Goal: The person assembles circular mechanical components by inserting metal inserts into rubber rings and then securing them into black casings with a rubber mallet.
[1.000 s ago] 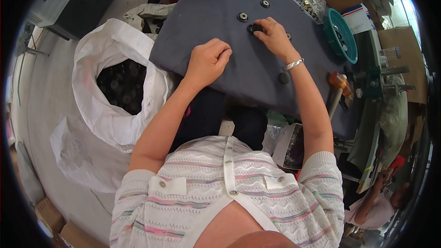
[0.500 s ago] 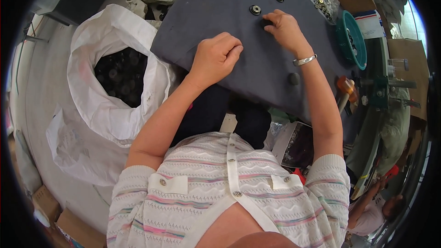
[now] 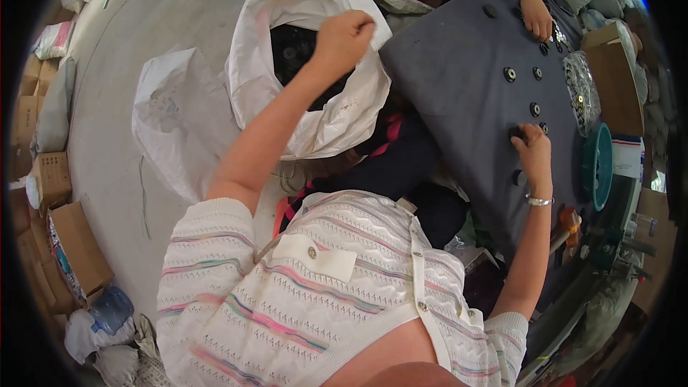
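Note:
My left hand [image 3: 344,41] is closed above the mouth of a white woven sack [image 3: 247,64], near its right side. What its fingers hold, if anything, is hidden. Inside the sack lie many black round parts [image 3: 290,54]. Over the grey-covered table [image 3: 459,79], my right hand [image 3: 534,154] pinches a small black disc [image 3: 514,132] between thumb and fingers. Just beyond that hand are black discs with metal rings in the middle, one [image 3: 534,109] farther off and another [image 3: 543,128] beside the fingers. A plain dark disc [image 3: 518,178] rests on the near side.
A co-worker's hand [image 3: 536,20] touches small parts at the table's far end. Along the right side are a clear bag of metal-ringed parts [image 3: 580,93], a teal basket [image 3: 606,165] and an orange-headed hammer [image 3: 570,219]. Cardboard boxes [image 3: 80,247] stand on the floor at left.
My left hand has moved from above the table to over the sack. The view has swung left. My right hand stays at the table with the black disc, and a co-worker's hand now shows.

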Available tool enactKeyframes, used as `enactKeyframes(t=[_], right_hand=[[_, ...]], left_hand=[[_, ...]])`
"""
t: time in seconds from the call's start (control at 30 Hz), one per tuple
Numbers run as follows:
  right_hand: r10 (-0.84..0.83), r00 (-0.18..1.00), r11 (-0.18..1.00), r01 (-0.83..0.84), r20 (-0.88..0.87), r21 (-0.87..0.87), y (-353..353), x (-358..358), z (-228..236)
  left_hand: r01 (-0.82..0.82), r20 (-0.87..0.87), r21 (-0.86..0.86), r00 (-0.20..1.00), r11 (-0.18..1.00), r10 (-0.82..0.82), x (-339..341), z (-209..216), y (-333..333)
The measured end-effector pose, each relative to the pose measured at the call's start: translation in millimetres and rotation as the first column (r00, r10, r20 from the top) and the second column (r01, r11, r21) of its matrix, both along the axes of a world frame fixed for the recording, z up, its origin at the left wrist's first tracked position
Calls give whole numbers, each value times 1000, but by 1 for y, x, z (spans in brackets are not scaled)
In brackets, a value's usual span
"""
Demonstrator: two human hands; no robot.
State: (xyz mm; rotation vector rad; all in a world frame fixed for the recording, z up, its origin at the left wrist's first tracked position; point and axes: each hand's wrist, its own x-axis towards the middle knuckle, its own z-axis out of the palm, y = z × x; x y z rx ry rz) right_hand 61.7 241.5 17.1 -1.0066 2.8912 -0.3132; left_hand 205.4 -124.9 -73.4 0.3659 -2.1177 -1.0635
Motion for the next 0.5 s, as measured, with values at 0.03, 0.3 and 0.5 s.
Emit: enactKeyframes(t=[0.03,0.3,0.5], right_hand=[[3,1000,1000,-3,-2,-2,6,8,0],[-127,955,992,128,-269,-15,26,53,15],[42,895,995,-80,-444,-67,15,65,25]], left_hand=[[-60,194,-103,978,993,80,5,-20,-29],[132,603,-531,753,837,264,-2,-116,-49],[134,705,-478,649,868,288,9,-102,-63]])
